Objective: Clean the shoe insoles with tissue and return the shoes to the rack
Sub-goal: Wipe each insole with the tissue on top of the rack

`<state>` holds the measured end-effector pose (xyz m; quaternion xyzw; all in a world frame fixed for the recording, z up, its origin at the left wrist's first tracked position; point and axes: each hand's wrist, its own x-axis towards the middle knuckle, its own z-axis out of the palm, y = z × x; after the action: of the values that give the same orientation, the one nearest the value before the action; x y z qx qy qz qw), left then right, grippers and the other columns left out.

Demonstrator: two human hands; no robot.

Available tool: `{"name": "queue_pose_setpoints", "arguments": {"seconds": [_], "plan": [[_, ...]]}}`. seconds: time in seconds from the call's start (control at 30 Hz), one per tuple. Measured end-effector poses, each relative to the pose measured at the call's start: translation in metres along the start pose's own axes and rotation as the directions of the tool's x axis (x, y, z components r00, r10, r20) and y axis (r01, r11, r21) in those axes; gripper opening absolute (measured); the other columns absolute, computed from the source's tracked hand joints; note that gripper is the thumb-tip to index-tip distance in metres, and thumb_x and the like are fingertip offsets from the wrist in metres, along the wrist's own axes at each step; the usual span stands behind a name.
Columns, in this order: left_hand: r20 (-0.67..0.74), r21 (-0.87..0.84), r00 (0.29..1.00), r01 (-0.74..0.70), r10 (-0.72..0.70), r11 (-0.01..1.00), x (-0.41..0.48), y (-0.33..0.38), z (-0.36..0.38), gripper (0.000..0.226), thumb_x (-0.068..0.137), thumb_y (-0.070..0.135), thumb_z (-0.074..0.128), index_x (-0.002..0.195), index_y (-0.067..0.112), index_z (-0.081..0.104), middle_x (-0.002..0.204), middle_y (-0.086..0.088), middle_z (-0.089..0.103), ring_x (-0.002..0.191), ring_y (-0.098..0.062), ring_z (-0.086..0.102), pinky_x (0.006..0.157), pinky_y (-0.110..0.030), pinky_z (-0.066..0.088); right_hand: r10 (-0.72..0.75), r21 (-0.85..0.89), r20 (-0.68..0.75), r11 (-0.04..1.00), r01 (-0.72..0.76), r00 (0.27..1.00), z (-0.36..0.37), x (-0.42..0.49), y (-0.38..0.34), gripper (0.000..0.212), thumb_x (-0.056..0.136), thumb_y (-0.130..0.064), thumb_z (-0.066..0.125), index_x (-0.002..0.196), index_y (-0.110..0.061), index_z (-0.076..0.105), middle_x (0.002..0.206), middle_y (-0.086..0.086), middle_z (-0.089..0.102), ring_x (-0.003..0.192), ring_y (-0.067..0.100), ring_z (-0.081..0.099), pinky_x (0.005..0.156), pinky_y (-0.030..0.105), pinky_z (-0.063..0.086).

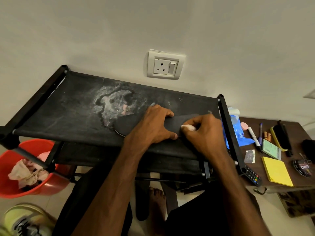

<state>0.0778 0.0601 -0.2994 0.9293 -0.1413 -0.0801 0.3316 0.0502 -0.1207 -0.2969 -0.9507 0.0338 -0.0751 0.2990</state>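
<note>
A black insole (127,124) lies on the top shelf of the black fabric shoe rack (68,106), toward its right side. My left hand (153,126) grips the insole across its middle, thumb at the near edge and fingers curled over the far edge. My right hand (202,132) pinches a small wad of white tissue (188,127) and presses it on the insole just right of my left hand. A lime-green and grey shoe (25,220) sits on the floor at the bottom left. The right end of the insole is hidden by my right hand.
A whitish stain (115,103) marks the shelf's middle. A red bucket (10,184) with crumpled tissues stands left under the rack. A brown side table (296,183) on the right holds a remote, sticky notes, markers, a brush and a blue packet. A wall socket (164,65) sits behind.
</note>
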Motion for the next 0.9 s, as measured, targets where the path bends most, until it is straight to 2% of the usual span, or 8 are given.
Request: {"name": "queue_pose_setpoints", "arguments": {"seconds": [0.13, 0.2, 0.33, 0.53, 0.63, 0.7, 0.77, 0.9], "plan": [[-0.007, -0.022, 1.000, -0.001, 0.001, 1.000, 0.000, 0.001, -0.002, 0.080, 0.067, 0.041, 0.092, 0.137, 0.019, 0.061, 0.133, -0.004, 0.058, 0.120, -0.020, 0.054, 0.107, -0.033, 0.044, -0.066, 0.046, 0.082, 0.997, 0.062, 0.994, 0.001, -0.006, -0.007, 0.007, 0.082, -0.027, 0.082, 0.075, -0.024, 0.080, 0.071, -0.014, 0.074, 0.067, 0.001, 0.070, 0.069, 0.033, 0.062], [-0.013, -0.026, 1.000, 0.004, -0.005, 1.000, 0.000, 0.000, -0.001, 0.080, 0.067, 0.042, 0.091, 0.138, 0.020, 0.060, 0.133, -0.004, 0.056, 0.121, -0.020, 0.053, 0.107, -0.032, 0.042, -0.038, 0.083, 0.034, 0.996, 0.035, 0.999, -0.006, -0.001, 0.000, 0.005, 0.082, -0.028, 0.082, 0.078, -0.025, 0.081, 0.073, -0.014, 0.075, 0.069, 0.000, 0.070, 0.071, 0.034, 0.062], [-0.005, -0.019, 1.000, 0.005, -0.005, 1.000, -0.002, 0.000, -0.001, 0.079, 0.070, 0.041, 0.090, 0.139, 0.019, 0.059, 0.133, -0.002, 0.057, 0.121, -0.019, 0.053, 0.109, -0.029, 0.037, 0.054, 0.004, -0.099, 0.999, -0.054, 0.994, -0.017, 0.003, 0.014, 0.004, 0.084, -0.027, 0.078, 0.081, -0.026, 0.081, 0.077, -0.009, 0.076, 0.074, 0.006, 0.070, 0.078, 0.041, 0.061], [0.006, -0.033, 1.000, 0.018, -0.018, 0.999, 0.002, -0.002, 0.002, 0.080, 0.066, 0.041, 0.092, 0.137, 0.021, 0.060, 0.133, -0.007, 0.054, 0.122, -0.024, 0.052, 0.107, -0.039, 0.045, -0.082, -0.043, 0.078, 0.995, 0.086, 0.994, 0.002, -0.009, -0.013, 0.006, 0.083, -0.023, 0.078, 0.078, -0.021, 0.081, 0.073, -0.009, 0.075, 0.066, 0.002, 0.068, 0.066, 0.032, 0.061], [0.007, -0.028, 1.000, 0.019, -0.019, 0.999, 0.003, -0.005, 0.003, 0.082, 0.066, 0.044, 0.091, 0.138, 0.022, 0.059, 0.135, -0.006, 0.052, 0.122, -0.024, 0.052, 0.107, -0.040, 0.046, -0.075, 0.028, -0.047, 0.997, 0.077, 0.996, 0.001, 0.003, -0.012, 0.006, 0.084, -0.023, 0.077, 0.085, -0.022, 0.082, 0.078, -0.013, 0.076, 0.071, 0.000, 0.070, 0.070, 0.028, 0.061], [0.011, -0.022, 1.000, 0.022, -0.021, 1.000, 0.003, -0.005, 0.004, 0.084, 0.067, 0.045, 0.091, 0.140, 0.022, 0.058, 0.137, -0.005, 0.051, 0.124, -0.024, 0.052, 0.108, -0.041, 0.045, -0.026, 0.034, -0.119, 0.999, 0.030, 0.993, -0.003, 0.018, -0.006, 0.008, 0.085, -0.021, 0.074, 0.088, -0.021, 0.082, 0.078, -0.014, 0.074, 0.074, 0.001, 0.069, 0.076, 0.032, 0.062], [0.016, -0.022, 1.000, 0.024, -0.024, 0.999, 0.002, -0.004, 0.005, 0.084, 0.067, 0.045, 0.091, 0.141, 0.021, 0.057, 0.138, -0.006, 0.050, 0.124, -0.024, 0.052, 0.108, -0.042, 0.045, 0.015, -0.006, -0.109, 1.000, -0.016, 0.994, -0.003, 0.028, -0.004, 0.009, 0.087, -0.019, 0.073, 0.088, -0.020, 0.081, 0.078, -0.008, 0.074, 0.073, 0.005, 0.069, 0.078, 0.039, 0.063], [0.021, -0.040, 0.999, 0.027, -0.026, 0.999, 0.006, -0.003, 0.006, 0.075, 0.061, 0.044, 0.092, 0.129, 0.024, 0.066, 0.125, -0.007, 0.058, 0.114, -0.025, 0.056, 0.101, -0.043, 0.050, -0.055, -0.028, -0.010, 0.998, 0.055, 0.998, 0.018, 0.023, -0.017, 0.013, 0.084, -0.018, 0.067, 0.081, -0.020, 0.080, 0.070, -0.003, 0.074, 0.064, 0.009, 0.069, 0.063, 0.037, 0.062]]}}
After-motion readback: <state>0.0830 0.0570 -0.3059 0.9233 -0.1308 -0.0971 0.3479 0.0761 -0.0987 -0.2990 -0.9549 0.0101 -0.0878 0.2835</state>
